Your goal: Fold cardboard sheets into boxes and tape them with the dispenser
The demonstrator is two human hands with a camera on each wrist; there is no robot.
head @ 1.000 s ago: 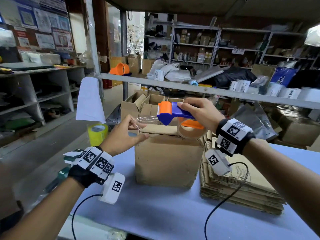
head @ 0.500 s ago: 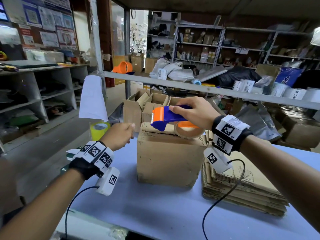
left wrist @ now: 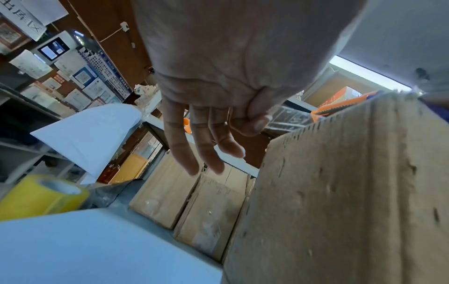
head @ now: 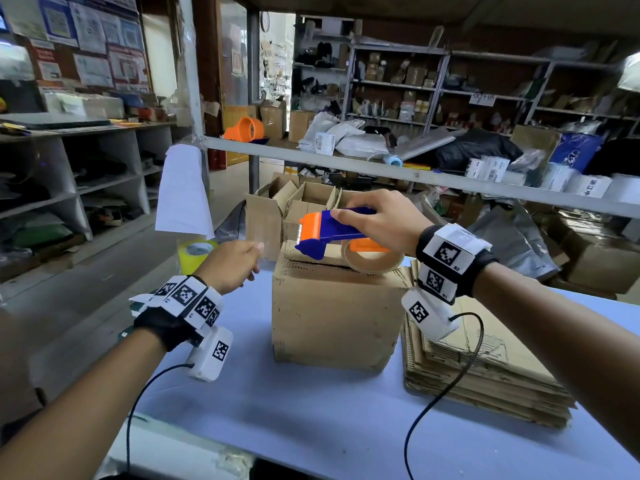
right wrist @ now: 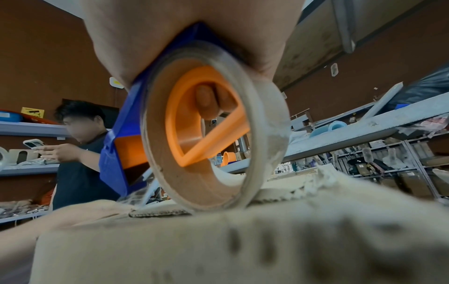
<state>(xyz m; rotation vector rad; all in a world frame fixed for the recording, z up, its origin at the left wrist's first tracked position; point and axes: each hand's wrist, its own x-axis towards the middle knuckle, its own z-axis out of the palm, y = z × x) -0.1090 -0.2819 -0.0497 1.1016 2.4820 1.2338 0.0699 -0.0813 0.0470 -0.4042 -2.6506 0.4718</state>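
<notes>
Head view: right hand (head: pixel 377 223) grips the blue-and-orange tape dispenser (head: pixel 332 230) over the brown cardboard box (head: pixel 336 313) on the blue worktop (head: pixel 311 410). Left wrist view alone shows the left hand (left wrist: pixel 218 107) pinching the clear tape end (left wrist: pixel 286 119), other fingers loose; slack could wrinkle it. Right wrist view: the roll touches an unsealed flap, which may lift.

Blue-and-orange tape dispenser (head: pixel 332 230), brown cardboard box (head: pixel 332 313), yellow tape roll (head: pixel 194 251)
</notes>
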